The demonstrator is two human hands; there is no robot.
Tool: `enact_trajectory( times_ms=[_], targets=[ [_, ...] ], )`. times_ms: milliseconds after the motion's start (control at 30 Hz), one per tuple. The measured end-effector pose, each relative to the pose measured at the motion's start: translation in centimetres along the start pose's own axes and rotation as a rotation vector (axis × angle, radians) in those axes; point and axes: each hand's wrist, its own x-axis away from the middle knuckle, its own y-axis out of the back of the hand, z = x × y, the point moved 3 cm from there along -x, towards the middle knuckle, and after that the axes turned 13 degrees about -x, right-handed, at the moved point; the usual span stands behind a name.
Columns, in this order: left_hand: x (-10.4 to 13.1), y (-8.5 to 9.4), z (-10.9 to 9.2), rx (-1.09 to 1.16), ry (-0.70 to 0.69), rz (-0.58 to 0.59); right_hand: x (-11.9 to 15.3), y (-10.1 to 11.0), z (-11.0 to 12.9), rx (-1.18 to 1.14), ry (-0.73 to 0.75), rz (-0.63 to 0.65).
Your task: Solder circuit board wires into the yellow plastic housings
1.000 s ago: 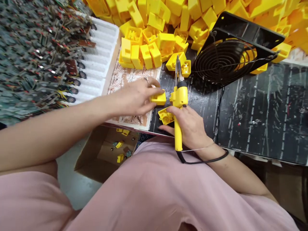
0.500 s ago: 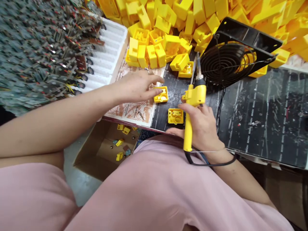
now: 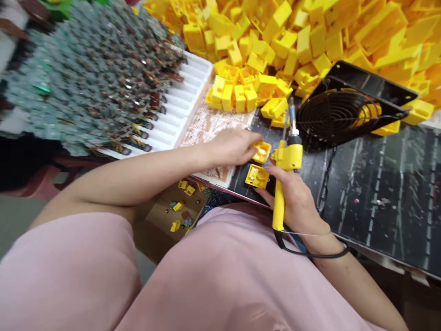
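Note:
My left hand [image 3: 236, 146] has its fingers closed on the edge of a small open yellow plastic housing [image 3: 263, 152], just left of the soldering gun. My right hand [image 3: 296, 195] is wrapped around the yellow handle of the soldering gun [image 3: 288, 158], its metal tip pointing away from me. A second yellow plastic housing [image 3: 257, 176], open side up with small metal parts inside, sits on the black bench top by my right thumb. Whether that thumb touches it I cannot tell. A black cord [image 3: 312, 254] runs from the handle's bottom past my right wrist.
Heaped yellow housings [image 3: 275, 32] fill the back of the bench. A black fan [image 3: 339, 112] with a wire guard stands behind the gun. At left, circuit boards with wires [image 3: 99, 78] are piled on a white foam tray [image 3: 188, 92]. A cardboard box [image 3: 155, 225] sits below the front edge.
My left hand has carried its housing rightward, close to the soldering gun and the second housing. The camera view has shifted. My right hand still grips the gun.

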Motion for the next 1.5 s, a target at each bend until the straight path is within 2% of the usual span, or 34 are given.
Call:
enact_trajectory(
  times_ms=[100, 167, 233, 333, 400, 433, 533, 633, 700, 733, 800, 867, 933, 1000, 1067, 1133, 1200, 1267, 1333, 1400, 1500],
  targets=[
    [0.9, 0.5, -0.6, 0.031, -0.103, 0.021, 0.0, 0.3, -0.2, 0.01, 0.021, -0.041],
    [1.7, 1.1, 0.7, 0.002, -0.094, -0.017, 0.1, 0.9, -0.3, -0.023, 0.027, -0.039],
    [2.3, 1.8, 3.8, -0.129, 0.056, -0.036, 0.2, 1.7, -0.2, -0.047, 0.047, -0.048],
    [2.4, 3.3, 10.3, -0.367, 0.408, -0.084, -0.1, 2.8, 0.2, -0.029, 0.072, -0.133],
    [2.0, 4.0, 14.3, -0.434, 0.52, -0.137, -0.5, 3.2, 0.4, -0.007, 0.073, -0.183],
    [1.7, 4.1, 15.8, -0.454, 0.53, -0.141, -0.6, 3.3, 0.5, -0.002, 0.075, -0.192],
    [1.9, 4.8, 18.9, -0.425, 0.565, -0.206, -0.9, 3.2, 0.6, -0.03, 0.105, -0.169],
    [3.9, 6.5, 20.0, -0.171, 0.642, -0.401, -0.9, 3.0, 0.6, -0.056, 0.091, -0.128],
    [5.2, 7.9, 19.5, 0.038, 0.594, -0.464, -1.0, 2.8, 0.4, -0.055, 0.037, -0.129],
    [5.5, 8.5, 18.8, 0.11, 0.53, -0.455, -1.2, 2.6, 0.3, -0.05, 0.003, -0.131],
    [5.2, 9.6, 16.6, 0.139, 0.378, -0.359, -1.9, 2.0, 0.0, -0.024, -0.041, -0.117],
    [4.2, 9.8, 13.3, 0.005, 0.222, -0.191, -2.9, 0.9, -0.2, 0.013, -0.037, -0.076],
    [3.1, 8.5, 9.4, -0.24, 0.035, -0.014, -3.8, -0.4, -0.5, 0.039, -0.024, -0.034],
    [2.7, 6.0, 5.6, -0.45, -0.195, 0.096, -4.4, -1.5, -0.8, 0.06, -0.021, 0.005],
    [3.2, 3.1, 3.2, -0.446, -0.339, 0.093, -4.5, -2.2, -0.9, 0.072, -0.013, 0.037],
    [4.2, 0.8, 2.5, -0.307, -0.432, -0.012, -4.3, -2.3, -0.8, 0.072, -0.002, 0.057],
    [5.3, -0.3, 3.3, -0.151, -0.422, -0.179, -3.8, -1.6, -0.5, 0.058, 0.01, 0.046],
    [6.1, -0.3, 4.8, -0.042, -0.278, -0.316, -3.3, -0.4, 0.0, 0.05, 0.022, 0.001],
    [6.4, -0.1, 5.8, 0.007, -0.092, -0.373, -2.8, 1.2, 0.7, 0.05, 0.03, -0.083],
    [6.3, -0.1, 5.4, -0.009, 0.028, -0.379, -2.4, 2.8, 1.3, 0.049, 0.055, -0.157],
    [5.4, -0.9, 3.0, -0.122, 0.085, -0.39, -1.7, 4.7, 2.2, 0.045, 0.115, -0.22]
  ],
)
